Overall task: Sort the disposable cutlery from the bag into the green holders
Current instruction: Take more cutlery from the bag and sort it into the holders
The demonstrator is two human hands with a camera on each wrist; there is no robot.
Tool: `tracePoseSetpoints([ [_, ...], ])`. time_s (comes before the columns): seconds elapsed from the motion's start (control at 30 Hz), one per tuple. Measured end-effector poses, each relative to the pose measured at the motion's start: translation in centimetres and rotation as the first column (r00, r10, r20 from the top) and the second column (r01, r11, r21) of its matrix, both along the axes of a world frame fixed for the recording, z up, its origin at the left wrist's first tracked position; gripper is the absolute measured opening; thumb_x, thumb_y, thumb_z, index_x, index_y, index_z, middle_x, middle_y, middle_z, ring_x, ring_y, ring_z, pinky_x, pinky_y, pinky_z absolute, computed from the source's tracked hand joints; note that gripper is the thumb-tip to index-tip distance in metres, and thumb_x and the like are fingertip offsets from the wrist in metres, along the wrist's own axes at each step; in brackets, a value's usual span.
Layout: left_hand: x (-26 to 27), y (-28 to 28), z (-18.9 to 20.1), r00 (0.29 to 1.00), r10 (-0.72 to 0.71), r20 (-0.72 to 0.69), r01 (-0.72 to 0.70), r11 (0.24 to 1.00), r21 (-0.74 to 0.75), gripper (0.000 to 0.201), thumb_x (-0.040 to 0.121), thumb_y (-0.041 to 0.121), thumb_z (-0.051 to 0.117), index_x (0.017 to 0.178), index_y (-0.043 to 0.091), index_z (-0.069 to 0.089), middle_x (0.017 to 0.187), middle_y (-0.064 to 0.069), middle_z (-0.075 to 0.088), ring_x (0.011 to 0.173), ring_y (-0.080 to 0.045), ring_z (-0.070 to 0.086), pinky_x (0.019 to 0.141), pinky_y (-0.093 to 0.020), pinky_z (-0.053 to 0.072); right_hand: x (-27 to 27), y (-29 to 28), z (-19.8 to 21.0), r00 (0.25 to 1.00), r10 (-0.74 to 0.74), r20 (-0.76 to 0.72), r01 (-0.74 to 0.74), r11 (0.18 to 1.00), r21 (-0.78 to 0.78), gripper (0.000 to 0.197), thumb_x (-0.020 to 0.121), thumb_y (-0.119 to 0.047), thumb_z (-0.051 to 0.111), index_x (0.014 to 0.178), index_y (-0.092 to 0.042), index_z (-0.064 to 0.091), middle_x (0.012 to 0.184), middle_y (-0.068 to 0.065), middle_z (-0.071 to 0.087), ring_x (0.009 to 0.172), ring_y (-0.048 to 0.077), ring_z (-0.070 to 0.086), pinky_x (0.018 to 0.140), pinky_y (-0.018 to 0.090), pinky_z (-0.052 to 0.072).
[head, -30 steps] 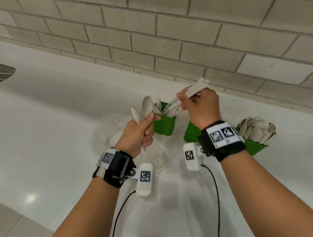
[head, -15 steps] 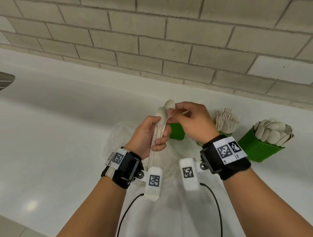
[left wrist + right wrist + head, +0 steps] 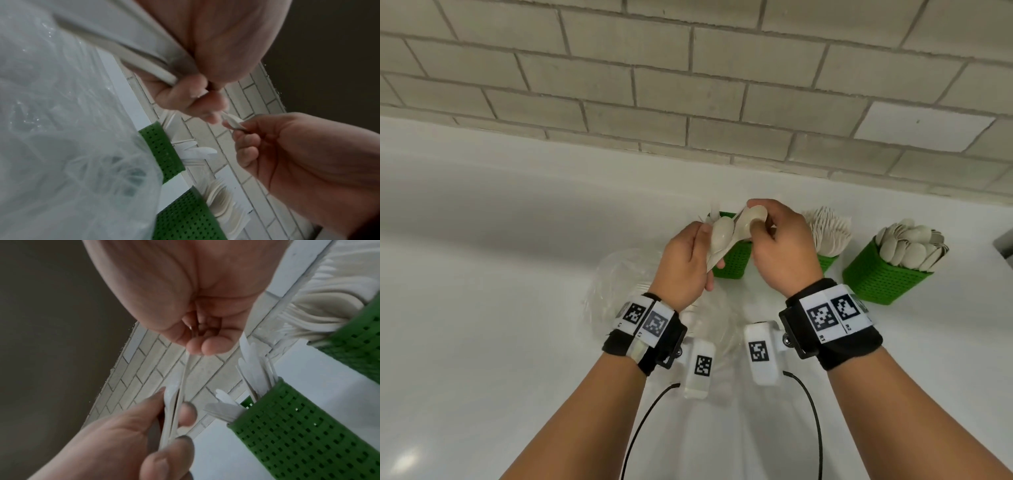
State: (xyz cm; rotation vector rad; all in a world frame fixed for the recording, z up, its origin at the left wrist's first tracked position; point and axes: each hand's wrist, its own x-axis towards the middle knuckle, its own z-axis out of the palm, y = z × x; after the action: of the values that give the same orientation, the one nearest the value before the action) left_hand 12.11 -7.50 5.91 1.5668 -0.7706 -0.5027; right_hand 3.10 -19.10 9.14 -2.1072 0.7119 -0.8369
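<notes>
— Over the white counter (image 3: 482, 308), from my head view, what do the holders carry?

— Three green holders stand by the wall: the left holder (image 3: 732, 262) has knives, the middle holder (image 3: 827, 262) forks, the right holder (image 3: 883, 277) spoons. The clear bag (image 3: 619, 284) lies beneath my left hand (image 3: 685, 267).

— And the spoons (image 3: 736, 229) you hold?

— My left hand grips their handles, bowls up; my right hand (image 3: 780, 253) pinches the upper bowl. A second ago that hand was at the left holder, apart from the spoons.

— The left wrist view?

— My fingers (image 3: 180, 95) curl round the handles (image 3: 127, 53); the bag (image 3: 61, 129) fills the left, two holders beside it.

— The right wrist view?

— My thumb and fingertips (image 3: 207, 344) close on a bowl's edge above the knife holder (image 3: 308, 434); my left hand (image 3: 123, 434) clamps the stems below.
</notes>
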Motion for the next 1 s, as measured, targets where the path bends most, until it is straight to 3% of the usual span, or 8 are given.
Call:
tracePoseSetpoints([
  [0.13,0.6,-0.2,-0.6,0.998,0.059,0.004,-0.059,0.991,0.119,0.033,0.106,0.037,0.025,0.089,0.017,0.045,0.072,-0.014,0.06,0.04,-0.029,0.058,0.034,-0.026,0.038,-0.8,-0.4,1.1,0.991,-0.125,0.05,0.128,0.99,-0.064,0.016,0.088,-0.005,0.054,0.094,-0.01,0.068,0.06,-0.012,0.052,0.053,-0.002,0.052,0.055,0.009,0.037],
  [0.27,0.1,-0.8,0.1,0.993,-0.027,0.113,0.011,0.991,0.134,0.031,0.106,0.032,0.027,0.097,0.01,0.046,0.071,-0.011,0.064,0.051,-0.026,0.067,0.04,-0.038,0.053,-1.0,0.1,1.8,0.994,0.039,-0.1,-0.012,0.966,0.258,0.013,0.088,-0.007,0.057,0.086,-0.008,0.069,0.051,-0.002,0.059,0.039,0.009,0.055,0.047,0.025,0.049],
  [0.57,-3.4,-2.6,1.2,0.97,-0.185,0.16,0.185,0.983,0.01,0.027,0.107,0.025,0.027,0.097,0.008,0.047,0.064,-0.007,0.063,0.034,-0.019,0.054,0.033,-0.026,0.04,-2.7,-0.4,0.6,0.978,0.013,0.206,-0.156,0.704,0.693,0.024,0.087,-0.019,0.071,0.103,-0.004,0.062,0.045,0.004,0.044,0.037,0.021,0.047,0.045,0.03,0.047],
  [0.67,-4.5,-3.4,1.4,0.954,-0.263,0.147,0.271,0.962,-0.043,0.028,0.107,0.023,0.027,0.092,0.011,0.047,0.061,-0.006,0.064,0.035,-0.019,0.055,0.034,-0.029,0.043,-4.3,-1.0,0.2,0.986,0.023,0.163,-0.122,0.766,0.632,0.028,0.089,-0.027,0.068,0.074,-0.003,0.063,0.04,0.009,0.046,0.036,0.023,0.041,0.039,0.023,0.034],
  [0.8,-4.9,-5.1,0.4,0.939,-0.272,0.213,0.266,0.962,0.055,0.032,0.106,0.026,0.03,0.089,0.01,0.051,0.069,-0.007,0.067,0.047,-0.02,0.063,0.044,-0.034,0.051,-7.7,-3.2,1.0,0.983,-0.079,0.167,-0.025,0.839,0.544,0.034,0.088,-0.026,0.069,0.08,0.006,0.06,0.047,0.01,0.053,0.037,0.017,0.043,0.037,0.022,0.037],
  [0.87,-4.5,-6.2,-0.3,0.985,-0.173,0.003,0.173,0.983,0.053,0.028,0.106,0.017,0.032,0.088,0.014,0.052,0.076,-0.006,0.06,0.057,-0.016,0.065,0.047,-0.033,0.05,-10.3,-5.4,2.6,0.969,-0.167,0.183,0.063,0.88,0.47,0.029,0.089,-0.024,0.069,0.076,0.0,0.059,0.049,0.007,0.058,0.037,0.017,0.05,0.039,0.022,0.044],
  [0.93,-3.9,-6.7,0.1,0.977,-0.065,-0.205,0.075,0.996,0.044,0.028,0.106,0.016,0.031,0.086,0.015,0.051,0.075,-0.007,0.055,0.053,-0.01,0.061,0.04,-0.025,0.044,-13.1,-7.9,4.5,0.955,-0.239,0.174,0.18,0.937,0.3,0.032,0.088,-0.027,0.07,0.073,-0.002,0.058,0.052,0.009,0.064,0.04,0.021,0.058,0.046,0.033,0.053],
  [1.0,-3.4,-6.8,0.6,0.995,-0.003,-0.098,0.005,1.0,0.027,0.034,0.106,0.016,0.033,0.076,0.019,0.048,0.066,-0.008,0.054,0.046,0.0,0.051,0.043,-0.013,0.039,-15.5,-10.5,5.9,0.941,-0.331,0.074,0.33,0.944,0.028,0.038,0.088,-0.035,0.069,0.075,-0.002,0.058,0.054,0.01,0.066,0.045,0.021,0.064,0.055,0.039,0.057],
])
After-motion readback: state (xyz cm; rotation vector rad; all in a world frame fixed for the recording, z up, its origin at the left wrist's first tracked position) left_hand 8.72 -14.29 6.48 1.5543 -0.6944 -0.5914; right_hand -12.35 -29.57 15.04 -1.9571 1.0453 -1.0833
